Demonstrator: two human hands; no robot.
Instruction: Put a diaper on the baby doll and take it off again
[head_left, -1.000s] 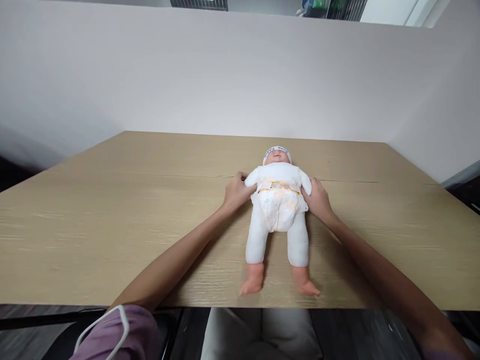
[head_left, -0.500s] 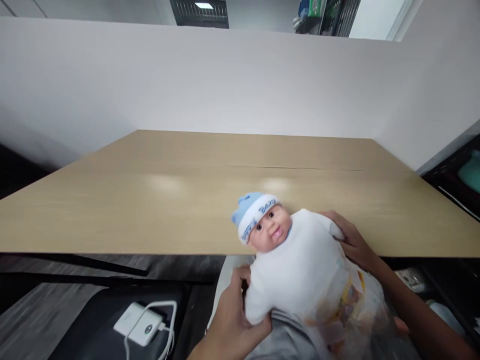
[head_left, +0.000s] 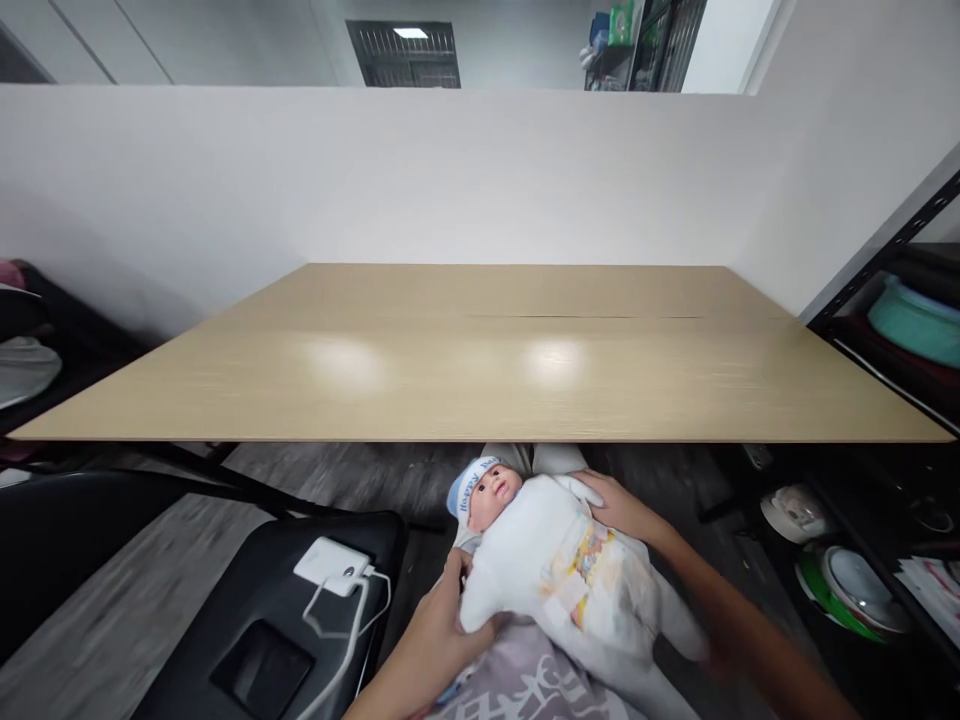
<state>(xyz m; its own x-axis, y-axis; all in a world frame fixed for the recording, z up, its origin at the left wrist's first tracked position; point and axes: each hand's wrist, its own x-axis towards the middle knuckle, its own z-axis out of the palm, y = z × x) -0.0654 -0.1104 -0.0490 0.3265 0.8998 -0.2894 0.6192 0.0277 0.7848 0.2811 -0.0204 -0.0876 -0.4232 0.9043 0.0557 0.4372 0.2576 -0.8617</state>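
Note:
A baby doll (head_left: 525,545) in a white top and a blue-and-white lettered cap (head_left: 469,492) lies tilted across my lap, its face up and its head toward the table. Around its waist is a diaper (head_left: 596,570) with a coloured printed front band. My left hand (head_left: 454,610) is closed around the doll's sleeved arm on the near left side. On the far side, my right hand (head_left: 619,505) grips the doll by its other arm and shoulder. The fingertips of the right hand are partly hidden by the white sleeve.
A wooden table (head_left: 450,360) stands in front of me, against a white partition. On the black chair (head_left: 225,560) to my left lie a white power bank (head_left: 330,562) with a cable and a dark phone (head_left: 262,668). Shelves at right hold a teal basin (head_left: 919,320) and dishes (head_left: 859,590).
The doll has come down and back, from over the table's front edge onto my lap, with both hands still holding it. The camera view has shifted, showing more of the chair and shelves.

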